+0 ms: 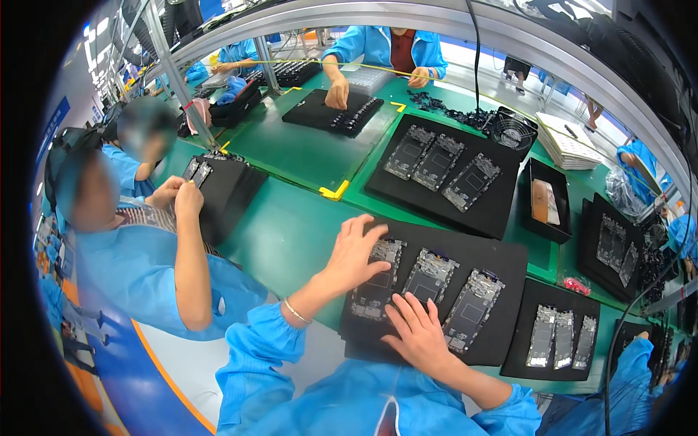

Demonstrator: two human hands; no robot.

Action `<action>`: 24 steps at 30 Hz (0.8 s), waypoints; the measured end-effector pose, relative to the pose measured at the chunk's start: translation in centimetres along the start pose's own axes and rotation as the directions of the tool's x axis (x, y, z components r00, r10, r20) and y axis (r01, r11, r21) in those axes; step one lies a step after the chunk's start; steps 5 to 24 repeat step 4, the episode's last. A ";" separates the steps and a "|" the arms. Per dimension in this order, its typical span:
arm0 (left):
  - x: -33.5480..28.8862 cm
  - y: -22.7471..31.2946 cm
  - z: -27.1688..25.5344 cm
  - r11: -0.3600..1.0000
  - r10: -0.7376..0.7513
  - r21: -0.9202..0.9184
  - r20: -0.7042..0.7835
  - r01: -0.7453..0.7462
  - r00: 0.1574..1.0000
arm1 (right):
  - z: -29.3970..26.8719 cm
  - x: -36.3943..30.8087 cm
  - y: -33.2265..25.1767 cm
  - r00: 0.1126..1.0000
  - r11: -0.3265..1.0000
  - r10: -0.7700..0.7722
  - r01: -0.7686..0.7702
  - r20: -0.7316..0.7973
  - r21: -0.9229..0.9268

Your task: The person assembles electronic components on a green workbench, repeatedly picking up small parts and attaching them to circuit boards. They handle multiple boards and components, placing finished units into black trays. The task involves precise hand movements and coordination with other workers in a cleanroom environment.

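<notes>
Three bare circuit boards lie side by side on a black foam pad point(502, 256) in front of me: a left board point(371, 296), a middle board point(432, 275) and a right board point(474, 309). My left hand point(354, 254) hovers at the upper part of the left board, fingers and thumb apart, covering some of it. Whether its fingertips touch the board I cannot tell. My right hand point(419, 330) is stretched over the lower end of the middle board, fingers extended and nothing gripped. That hand hides the board's lower end.
Beyond my pad, another black pad point(387, 190) carries three boards. A black tray point(547, 203), a small fan point(513, 128) and a pad with boards point(522, 360) stand rightward. Co-workers sit at left and opposite; a black cable point(476, 65) hangs down. A metal frame crosses above.
</notes>
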State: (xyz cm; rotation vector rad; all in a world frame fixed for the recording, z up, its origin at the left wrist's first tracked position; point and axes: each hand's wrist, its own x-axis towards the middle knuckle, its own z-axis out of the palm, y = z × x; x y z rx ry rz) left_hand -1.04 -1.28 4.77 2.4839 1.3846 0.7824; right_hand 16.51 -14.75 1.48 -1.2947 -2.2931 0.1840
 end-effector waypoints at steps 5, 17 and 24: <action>0.1 -2.3 0.1 0.954 0.001 -0.290 0.270 0.081 0.963 | -0.4 -0.4 2.3 0.991 0.986 0.022 0.000 0.131 -0.165; 0.1 -2.3 0.1 0.954 0.001 -0.290 0.270 0.081 0.963 | -0.4 -0.4 2.3 0.991 0.986 0.022 0.000 0.131 -0.165; 0.1 -2.3 0.1 0.954 0.001 -0.290 0.270 0.081 0.963 | -0.4 -0.4 2.3 0.991 0.986 0.022 0.000 0.131 -0.165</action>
